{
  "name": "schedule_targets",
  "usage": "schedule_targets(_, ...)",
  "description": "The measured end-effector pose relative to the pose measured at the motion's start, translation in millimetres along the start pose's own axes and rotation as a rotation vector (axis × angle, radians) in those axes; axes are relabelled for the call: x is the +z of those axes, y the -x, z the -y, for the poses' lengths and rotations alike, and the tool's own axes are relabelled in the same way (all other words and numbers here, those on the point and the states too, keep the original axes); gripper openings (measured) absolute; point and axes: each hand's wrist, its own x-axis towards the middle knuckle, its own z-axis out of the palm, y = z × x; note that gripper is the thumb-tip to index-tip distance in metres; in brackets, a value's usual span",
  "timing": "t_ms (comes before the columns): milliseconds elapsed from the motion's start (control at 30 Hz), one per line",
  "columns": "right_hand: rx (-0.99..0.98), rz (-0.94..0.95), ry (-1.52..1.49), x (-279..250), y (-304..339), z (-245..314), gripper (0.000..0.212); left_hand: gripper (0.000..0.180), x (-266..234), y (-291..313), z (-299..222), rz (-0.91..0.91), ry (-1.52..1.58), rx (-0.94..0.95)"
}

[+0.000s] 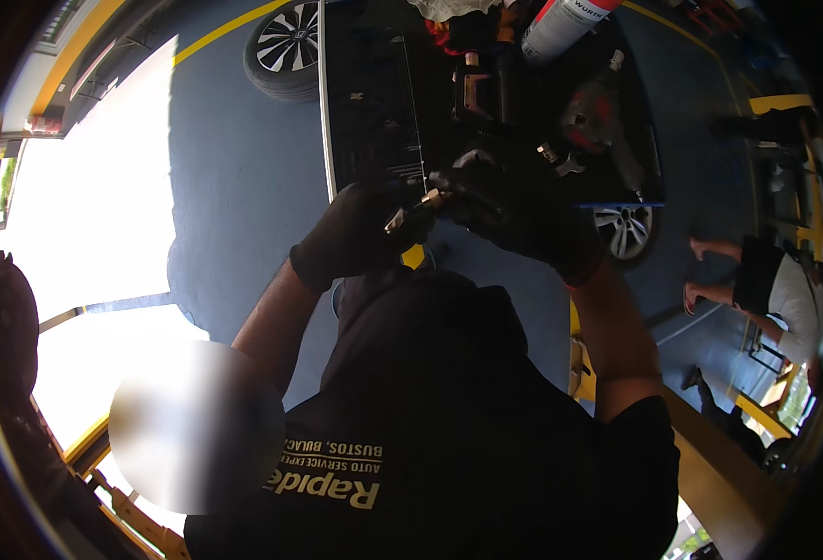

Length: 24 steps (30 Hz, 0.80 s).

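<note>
1. While a small metal piece (411,211) with a brass-coloured end sits just above the centre of the frame, the left hand (360,231), in a black glove, has its grip closed around it, the piece slanting up to the right.
2. Right beside it, the right hand (528,207), also in a black glove, has its fingers near the brass-coloured end; its grip is too dark to read, so I cannot tell whether it pinches the piece.
3. Above the hands, at the upper centre, a dark tabletop (365,65) with a pale left edge carries a power tool (473,93) in black and copper tones.
4. At the top, right of centre, a grey and red can (565,28) lies at a tilt; lower down to its right is a dark red and grey tool (590,117).
5. Next to that tool, on its lower left, lies a wrench (570,166).
6. Farther out, one wheel (292,45) shows at the upper left and another wheel (624,231) right of centre, both over the blue-grey floor (243,168).
7. Near the right edge is another person (794,303) in a white top and dark shorts.
</note>
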Motion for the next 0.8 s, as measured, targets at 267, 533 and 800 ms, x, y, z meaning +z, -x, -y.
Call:
schedule_targets(267, -0.024, 0.133, 0.010, -78, 6, 47, 0.045, 0.035, -13, 6, -56, 0.102, 0.142, 0.229)
schedule_targets(533, -0.025, 0.166, 0.073, -92, 7, 52, 0.044, 0.038, -20, -3, -72, 0.082, -0.096, 0.344)
schedule_targets(800, -0.028, 0.215, -0.016, -92, 9, 52, 0.033, 0.029, -26, -5, -97, 0.138, -0.404, 0.462)
